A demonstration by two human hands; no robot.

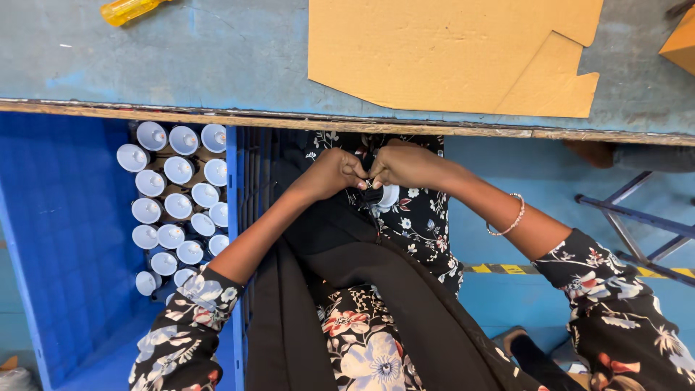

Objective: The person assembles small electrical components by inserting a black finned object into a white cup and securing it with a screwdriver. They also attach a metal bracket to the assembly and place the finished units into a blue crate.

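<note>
Two hands pinch a small white-capped part at lap level

Both hands meet just below the edge of the blue worktable (181, 58), over the person's lap. The left hand (329, 174) is curled, its fingertips pressed against the top of a small part with a black body and a white cap (384, 195). The right hand (409, 165) closes over the same part from the other side, fingers bent and gripping it, so the two hands touch each other around it. Most of the part is hidden by the fingers; only the white cap and a sliver of black show below the right hand. A thin bracelet (510, 221) sits on the right wrist.

To the person's left, a blue plastic crate (65, 239) holds rows of similar white-capped pieces (177, 203) standing upright. On the worktable lie a cut sheet of brown cardboard (449, 51) and, at the far left edge, a yellow tool handle (129, 9).
</note>
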